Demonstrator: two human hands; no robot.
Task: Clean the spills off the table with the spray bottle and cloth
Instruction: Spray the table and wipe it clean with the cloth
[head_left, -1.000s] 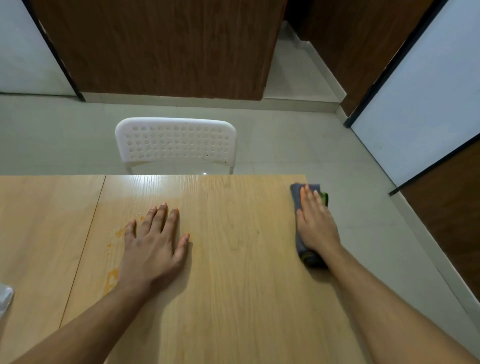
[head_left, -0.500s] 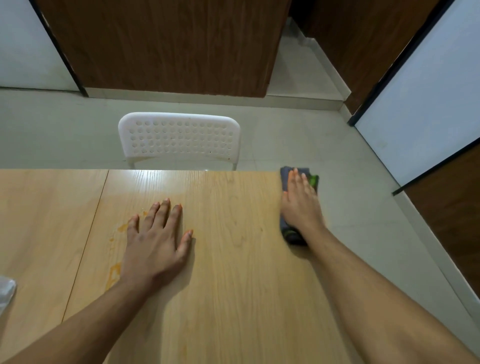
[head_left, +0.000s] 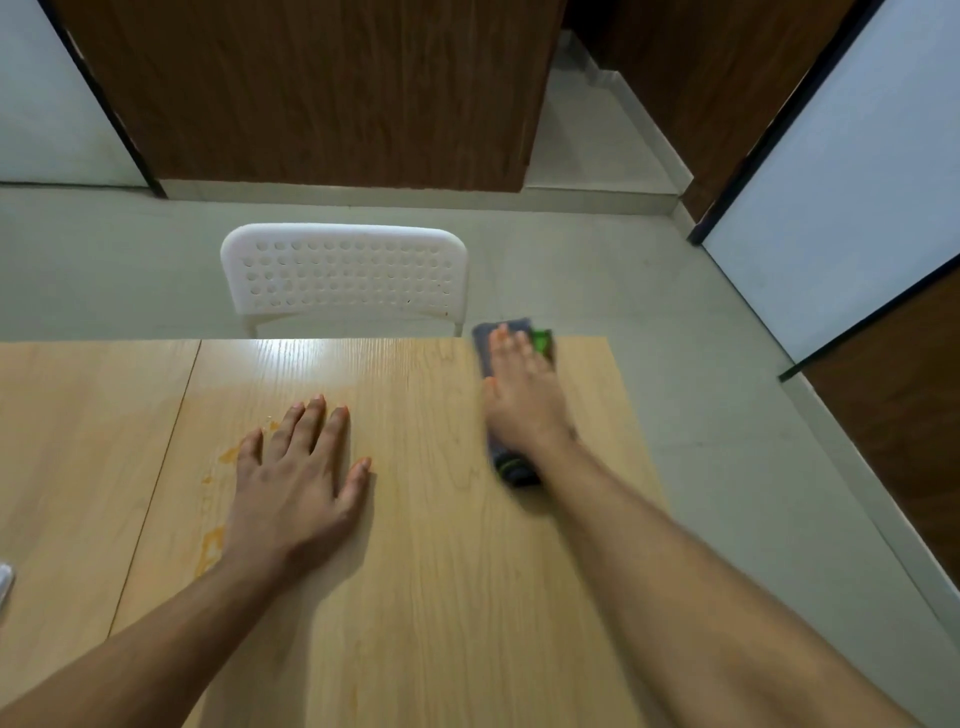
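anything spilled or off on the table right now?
Yes. Orange stains still streak the light wooden table beside the left hand, which lies flat, some near its fingertips. The right hand presses the grey-and-green cloth far from them, at the far right corner, the cloth's end overhanging the far edge.

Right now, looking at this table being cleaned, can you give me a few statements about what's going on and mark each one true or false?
1. The right hand presses flat on a dark cloth. True.
2. The left hand holds a spray bottle. False: it rests open on the table, holding nothing.
3. Orange spills lie beside the left hand. True.
4. The cloth is over the orange spills. False: it is near the table's far right corner, apart from them.
5. A white chair stands behind the table's far edge. True.
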